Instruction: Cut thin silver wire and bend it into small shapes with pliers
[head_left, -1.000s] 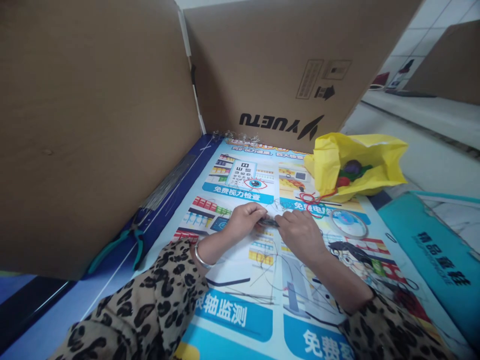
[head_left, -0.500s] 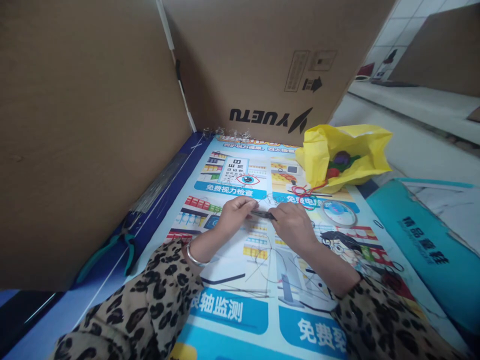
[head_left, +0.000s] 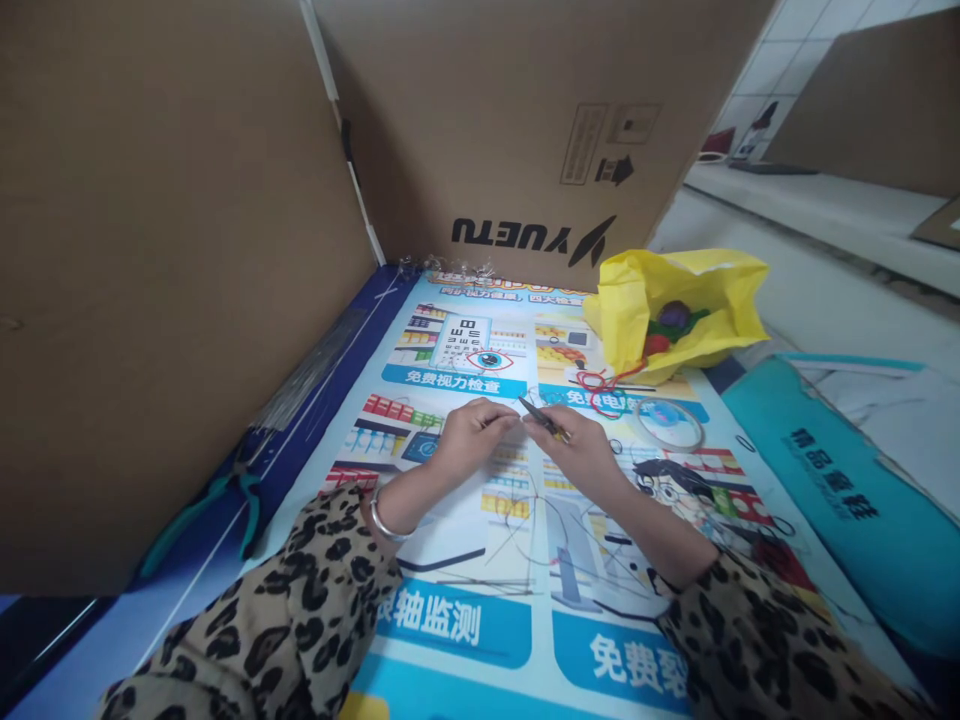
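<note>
My right hand [head_left: 576, 445] is closed around a small dark pointed tool [head_left: 541, 416], perhaps scissors, whose tip points up and to the left. Just left of it, my left hand [head_left: 474, 437] pinches with thumb and forefinger something too thin to make out. The fingertips of the two hands almost meet above a printed poster [head_left: 450, 545]. Thin dark wires [head_left: 517, 520] lie loosely on the poster below the hands. Red cord [head_left: 600, 384] trails beyond the right hand, and a clear round ring [head_left: 670, 425] lies to its right.
A yellow bag [head_left: 622, 310] holding coloured balls of yarn stands at the back right. Teal-handled pliers [head_left: 189, 518] and a bundle of thin rods [head_left: 311, 370] lie at left. Cardboard walls [head_left: 420, 100] rise behind and left. A teal box [head_left: 817, 500] sits at right.
The dark tool has swung from lying flat between both hands to pointing up and left in my right hand. The left hand has let go of it. The view has shifted slightly.
</note>
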